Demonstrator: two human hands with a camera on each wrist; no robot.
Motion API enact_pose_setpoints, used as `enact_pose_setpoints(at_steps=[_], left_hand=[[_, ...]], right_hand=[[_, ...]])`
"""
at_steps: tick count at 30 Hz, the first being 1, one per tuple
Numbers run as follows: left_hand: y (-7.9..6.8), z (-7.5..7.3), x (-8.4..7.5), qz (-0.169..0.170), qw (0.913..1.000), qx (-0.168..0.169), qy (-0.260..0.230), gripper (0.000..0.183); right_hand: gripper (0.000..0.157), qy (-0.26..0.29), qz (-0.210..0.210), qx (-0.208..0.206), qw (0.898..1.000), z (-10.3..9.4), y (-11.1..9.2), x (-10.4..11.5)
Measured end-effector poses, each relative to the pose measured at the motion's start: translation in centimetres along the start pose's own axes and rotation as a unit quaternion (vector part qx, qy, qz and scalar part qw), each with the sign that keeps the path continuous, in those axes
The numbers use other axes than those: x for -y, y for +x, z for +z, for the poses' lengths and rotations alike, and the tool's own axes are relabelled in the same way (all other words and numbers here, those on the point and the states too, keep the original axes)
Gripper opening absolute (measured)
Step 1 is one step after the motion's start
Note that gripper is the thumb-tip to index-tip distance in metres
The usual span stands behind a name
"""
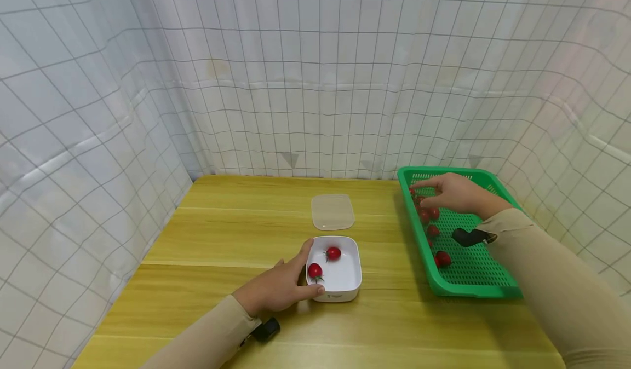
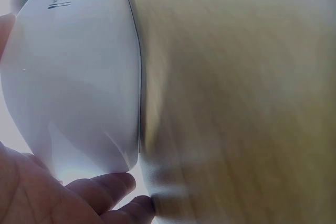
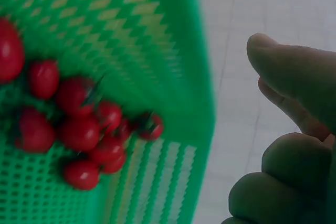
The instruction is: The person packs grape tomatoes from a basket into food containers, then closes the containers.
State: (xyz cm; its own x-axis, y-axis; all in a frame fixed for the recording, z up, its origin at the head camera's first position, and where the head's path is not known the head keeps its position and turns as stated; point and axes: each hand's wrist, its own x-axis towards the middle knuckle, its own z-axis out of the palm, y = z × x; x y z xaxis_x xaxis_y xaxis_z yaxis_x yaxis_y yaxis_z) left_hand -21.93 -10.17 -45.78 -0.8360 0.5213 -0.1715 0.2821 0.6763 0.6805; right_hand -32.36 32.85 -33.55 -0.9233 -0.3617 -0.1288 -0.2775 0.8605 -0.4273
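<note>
My left hand [image 1: 281, 284] holds the left side of a square white container [image 1: 345, 298], with the thumb at its front and the fingers along its far left side. Inside lie two cherry tomatoes [image 1: 333, 253], both with green stems. In the left wrist view the container's wall [image 2: 79, 72] and the curled fingers show close up. Over the green basket [image 1: 429, 273] hovers my right hand [image 1: 455, 194], thumb and index finger apart with nothing between them. Several cherry tomatoes [image 3: 79, 132] lie below it along the basket's left side.
A translucent square lid [image 1: 332, 212] lies flat behind the container on the wooden table [image 1: 222, 237]. The basket has a raised rim and stands at the table's right. White grid-patterned curtains [image 1: 320, 84] enclose the back and sides.
</note>
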Motion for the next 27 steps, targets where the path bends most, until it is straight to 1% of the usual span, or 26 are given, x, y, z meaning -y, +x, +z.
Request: enact_pose_setpoints(at_steps=[3, 5, 8, 11, 12, 17, 23, 27], left_hand=[[-0.1, 0.0, -0.1, 0.000, 1.0000, 0.000, -0.001, 0.108], [-0.1, 0.0, -0.1, -0.001, 1.0000, -0.001, -0.002, 0.108], [-0.1, 0.0, -0.1, -0.004, 1.0000, -0.002, -0.006, 0.107], [-0.1, 0.0, -0.1, -0.007, 0.9999, -0.002, -0.008, 0.107], [-0.1, 0.0, -0.1, -0.008, 0.9999, -0.002, -0.009, 0.107], [-0.1, 0.0, -0.2, -0.006, 1.0000, -0.001, -0.004, 0.107], [-0.1, -0.1, -0.2, -0.010, 1.0000, 0.001, 0.002, 0.108], [0.0, 0.0, -0.2, -0.011, 0.9999, -0.001, 0.005, 0.108]], right_hand=[[0.052, -0.019, 0.002, 0.000, 1.000, 0.1, -0.1, -2.4], [0.051, -0.024, 0.008, 0.008, 1.000, 0.3, -0.1, -3.6], [0.049, -0.045, -0.001, 0.018, 0.999, 0.7, -0.4, -5.0], [0.047, -0.050, -0.007, 0.037, 0.998, 1.0, -0.9, -6.0], [0.047, -0.052, -0.011, 0.043, 0.998, 1.1, -1.1, -6.2], [0.043, -0.031, -0.001, 0.087, 0.996, 1.7, -2.1, -6.9], [0.044, 0.007, 0.004, 0.132, 0.991, 2.7, -3.0, -6.8], [0.044, 0.025, -0.008, 0.154, 0.988, 3.3, -3.5, -6.5]])
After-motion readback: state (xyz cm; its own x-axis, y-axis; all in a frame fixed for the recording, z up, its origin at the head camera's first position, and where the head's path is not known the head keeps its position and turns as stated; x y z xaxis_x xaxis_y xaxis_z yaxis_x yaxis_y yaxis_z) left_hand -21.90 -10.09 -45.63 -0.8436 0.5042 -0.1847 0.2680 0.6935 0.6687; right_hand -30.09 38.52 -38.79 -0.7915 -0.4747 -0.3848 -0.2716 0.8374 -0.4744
